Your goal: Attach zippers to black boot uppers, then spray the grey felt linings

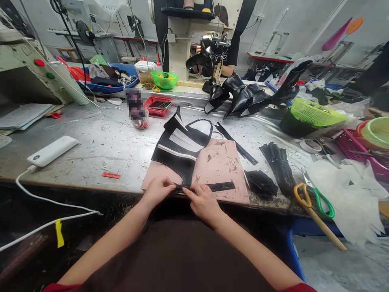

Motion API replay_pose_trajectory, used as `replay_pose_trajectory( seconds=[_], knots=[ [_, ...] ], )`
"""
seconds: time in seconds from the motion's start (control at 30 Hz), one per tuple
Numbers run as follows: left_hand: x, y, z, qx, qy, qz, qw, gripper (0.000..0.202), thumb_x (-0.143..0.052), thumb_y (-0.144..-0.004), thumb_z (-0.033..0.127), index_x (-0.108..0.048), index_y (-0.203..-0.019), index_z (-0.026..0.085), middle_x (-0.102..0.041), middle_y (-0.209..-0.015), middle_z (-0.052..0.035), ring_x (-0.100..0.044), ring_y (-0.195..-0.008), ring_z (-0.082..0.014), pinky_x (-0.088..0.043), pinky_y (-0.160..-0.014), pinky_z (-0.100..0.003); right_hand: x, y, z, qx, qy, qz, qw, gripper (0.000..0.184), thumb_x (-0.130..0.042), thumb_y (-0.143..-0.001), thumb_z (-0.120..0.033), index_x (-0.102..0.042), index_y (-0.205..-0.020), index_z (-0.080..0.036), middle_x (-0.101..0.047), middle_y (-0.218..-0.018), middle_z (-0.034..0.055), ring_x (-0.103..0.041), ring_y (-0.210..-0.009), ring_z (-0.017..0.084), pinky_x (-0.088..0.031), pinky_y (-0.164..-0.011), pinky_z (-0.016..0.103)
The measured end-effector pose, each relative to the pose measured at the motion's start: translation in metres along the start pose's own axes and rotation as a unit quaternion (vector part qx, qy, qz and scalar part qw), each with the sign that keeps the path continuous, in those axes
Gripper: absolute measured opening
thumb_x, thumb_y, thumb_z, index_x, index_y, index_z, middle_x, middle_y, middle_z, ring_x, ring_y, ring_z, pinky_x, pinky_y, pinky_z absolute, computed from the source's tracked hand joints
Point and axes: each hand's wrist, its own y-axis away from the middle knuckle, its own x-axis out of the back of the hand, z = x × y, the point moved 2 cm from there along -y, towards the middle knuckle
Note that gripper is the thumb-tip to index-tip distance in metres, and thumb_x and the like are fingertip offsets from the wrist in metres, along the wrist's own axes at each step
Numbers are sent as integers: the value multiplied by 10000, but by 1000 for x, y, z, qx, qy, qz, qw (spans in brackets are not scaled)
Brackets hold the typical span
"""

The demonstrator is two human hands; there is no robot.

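Note:
My left hand (158, 190) and my right hand (202, 200) meet at the near edge of a pink work board (223, 166). Both pinch a narrow black strip (217, 186) that lies flat along the board's front edge. My left fingers press its left end; my right fingers press it just to the right of them. A black leather boot piece with white lining (182, 146) lies on the board just beyond my hands. More black strips (278, 164) lie in a pile to the right.
Scissors with an orange and a green handle (316, 198) lie at the right. A white power bank (52, 151) with its cable sits left. Finished black boots (243, 97) and a sewing machine (194, 36) stand at the back; a person works behind it. Green baskets (316, 112) sit right.

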Motion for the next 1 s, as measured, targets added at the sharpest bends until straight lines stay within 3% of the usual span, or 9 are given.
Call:
replay_pose_trajectory(
  seconds=[0.23, 0.33, 0.43, 0.53, 0.67, 0.77, 0.87, 0.93, 1.0],
  knots=[
    [14, 2, 22, -60, -138, -1, 989, 102, -560, -696, 253, -548, -622, 184, -552, -725, -1, -529, -670, -143, -410, -639, -263, -1, 3, -2, 1, 12, 28, 1000, 456, -522, -706, -105, -592, -1150, -185, -577, -1042, 100, -466, -953, 242, -352, -842, 365],
    [35, -16, 26, -87, -244, 107, 960, 114, -489, -763, 187, -598, -793, 171, -570, -942, -77, -536, -914, -218, -420, -818, -327, 2, 1, -3, 13, 16, 8, 1000, 434, -523, -724, -132, -579, -1151, -185, -609, -1027, 83, -474, -953, 237, -298, -874, 392],
    [58, -40, 21, -137, -359, 191, 903, 374, -384, -791, 75, -585, -1084, 195, -404, -1307, -132, -363, -1212, -314, -339, -951, -443, 6, 0, -4, 10, 7, 2, 1000, 442, -511, -726, -130, -559, -1161, -190, -625, -1034, 68, -492, -937, 223, -269, -869, 389],
    [70, -65, 11, -188, -424, 109, 879, 595, -358, -754, 3, -491, -1249, 306, -382, -1337, -110, -450, -1152, -288, -396, -897, -412, 8, -1, -5, 10, -8, 11, 1000, 520, -477, -725, -91, -490, -1237, -180, -641, -986, 50, -518, -881, 197, -276, -836, 365],
    [80, -81, 14, -222, -440, 66, 868, 513, -437, -761, 100, -527, -1222, 304, -562, -1069, -96, -561, -921, -217, -447, -796, -317, 10, -3, -5, 7, -8, 45, 999, 529, -439, -736, -60, -460, -1258, -143, -653, -902, 51, -545, -803, 177, -291, -835, 344],
    [96, -79, 30, -210, -435, 127, 867, 335, -488, -765, 185, -633, -1063, 233, -571, -1021, -107, -524, -992, -254, -428, -840, -352, 11, -5, -7, 14, 9, 59, 998, 490, -444, -722, -57, -503, -1204, -117, -654, -859, 64, -553, -756, 180, -322, -826, 335],
    [127, -65, 50, -175, -394, 255, 865, 209, -528, -772, 276, -660, -898, 172, -490, -1197, -112, -382, -1182, -326, -376, -918, -449, 12, -7, -8, 21, 17, 46, 999, 476, -444, -706, -45, -525, -1172, -101, -660, -831, 71, -566, -740, 188, -367, -802, 337],
    [151, -46, 63, -205, -334, 317, 864, 181, -529, -776, 260, -636, -855, 138, -482, -1228, -88, -379, -1204, -273, -365, -955, -423, 12, -9, -7, 14, 10, 24, 1000, 473, -440, -703, -34, -533, -1161, -105, -663, -819, 68, -582, -743, 191, -405, -779, 334],
    [173, -19, 74, -272, -277, 348, 854, 166, -522, -770, 236, -608, -861, 126, -568, -1105, -50, -487, -1087, -172, -394, -937, -330, 13, -10, -3, -15, -5, -1, 1000, 443, -438, -720, -38, -545, -1142, -124, -659, -865, 75, -597, -762, 193, -445, -749, 321]
  ],
)
